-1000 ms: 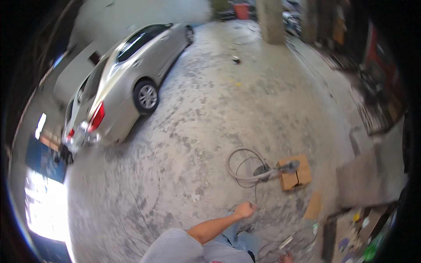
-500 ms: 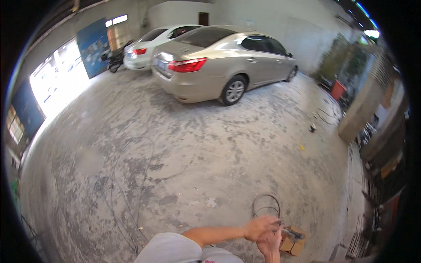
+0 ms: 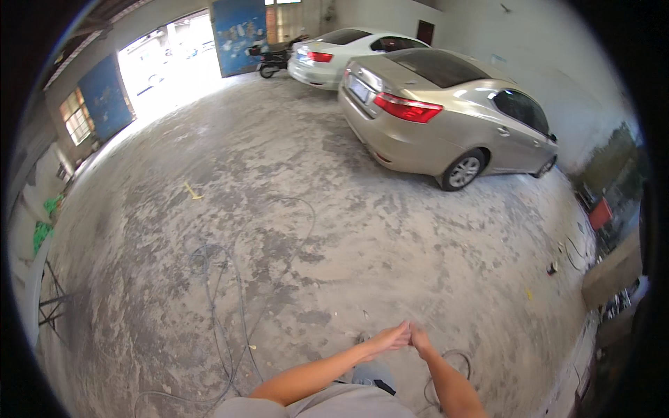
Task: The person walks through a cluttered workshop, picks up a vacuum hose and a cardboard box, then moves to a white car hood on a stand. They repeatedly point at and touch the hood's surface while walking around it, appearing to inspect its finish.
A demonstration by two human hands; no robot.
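Note:
In front of my body, my left hand [image 3: 391, 338] and my right hand [image 3: 420, 340] meet at the fingers. The left fingers are stretched out towards the right hand. My right hand points up, seen nearly edge-on, its fingers straight and slightly smeared. I see nothing held in either hand. Beside my right forearm, a dark hose [image 3: 467, 362] lies looped on the floor, partly hidden by the arm.
A gold sedan [image 3: 418, 150] stands ahead to the right, with a white car [image 3: 313, 75] and a motorbike [image 3: 272, 61] beyond it. A long grey hose [image 3: 240, 313] trails across the concrete floor at left. A red bucket [image 3: 600, 214] stands far right.
The view has swung left, so the cars sit further right. My hands have moved up and left within the picture. The cardboard box and grey tool beside them have gone out of view.

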